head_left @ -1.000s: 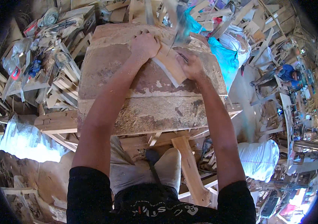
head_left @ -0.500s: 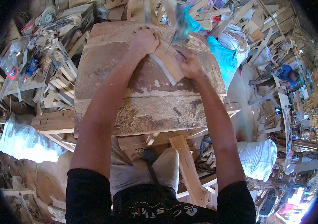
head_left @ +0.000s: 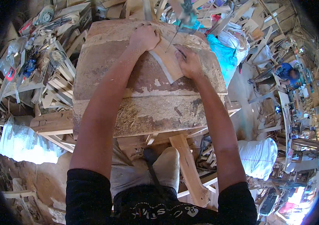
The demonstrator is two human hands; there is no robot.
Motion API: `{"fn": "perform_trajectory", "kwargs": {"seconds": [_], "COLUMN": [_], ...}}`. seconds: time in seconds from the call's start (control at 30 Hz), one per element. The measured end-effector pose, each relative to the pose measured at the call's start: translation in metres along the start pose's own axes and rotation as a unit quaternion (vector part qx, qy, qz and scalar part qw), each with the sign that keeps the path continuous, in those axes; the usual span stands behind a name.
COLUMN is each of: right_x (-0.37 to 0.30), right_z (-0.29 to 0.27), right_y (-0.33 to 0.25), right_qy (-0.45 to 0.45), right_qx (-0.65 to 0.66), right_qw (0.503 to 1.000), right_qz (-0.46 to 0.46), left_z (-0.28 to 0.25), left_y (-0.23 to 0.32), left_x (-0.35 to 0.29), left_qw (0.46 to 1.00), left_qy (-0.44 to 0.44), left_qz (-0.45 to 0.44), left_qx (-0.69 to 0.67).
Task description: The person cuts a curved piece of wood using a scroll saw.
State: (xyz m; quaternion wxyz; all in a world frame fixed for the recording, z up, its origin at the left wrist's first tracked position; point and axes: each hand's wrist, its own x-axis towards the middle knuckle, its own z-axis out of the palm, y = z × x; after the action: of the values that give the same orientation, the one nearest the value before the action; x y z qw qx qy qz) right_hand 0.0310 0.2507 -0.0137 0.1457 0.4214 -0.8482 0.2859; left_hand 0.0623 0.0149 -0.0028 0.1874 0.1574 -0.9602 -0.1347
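Observation:
A pale, curved wooden piece lies flat on the worn, sawdust-strewn worktable. A thin upright saw blade meets it between my hands, below a blurred blue-green machine part. My left hand is closed over the far left side of the piece, its fingers bent around the edge. On the right side, my right hand grips the same piece with curled fingers, close to the blade. Something small and dark shows at its fingers; I cannot make out what it is.
Wood offcuts are heaped to the left, with more beyond the table. A turquoise sack stands against the table's right side. A long plank leans below the near edge. Another person sits far right.
The wooden piece and both hands have shifted slightly left in the picture. The blue-green machine part sits a little farther right and higher. Both hands keep their hold.

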Motion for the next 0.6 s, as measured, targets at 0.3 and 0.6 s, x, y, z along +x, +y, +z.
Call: {"fn": "perform_trajectory", "kwargs": {"seconds": [0.3, 0.6], "right_x": [-0.003, -0.003], "right_z": [-0.003, 0.009], "right_y": [-0.014, -0.003], "right_qy": [-0.018, 0.013], "right_qx": [-0.023, -0.037], "right_qw": [0.997, 0.998], "right_qz": [0.066, 0.053], "left_z": [0.001, 0.008], "left_y": [-0.005, -0.008], "left_x": [0.008, 0.021], "left_qw": [0.999, 0.996], "left_qy": [0.002, -0.013], "left_qz": [0.029, 0.075], "left_qx": [-0.021, -0.055]}}
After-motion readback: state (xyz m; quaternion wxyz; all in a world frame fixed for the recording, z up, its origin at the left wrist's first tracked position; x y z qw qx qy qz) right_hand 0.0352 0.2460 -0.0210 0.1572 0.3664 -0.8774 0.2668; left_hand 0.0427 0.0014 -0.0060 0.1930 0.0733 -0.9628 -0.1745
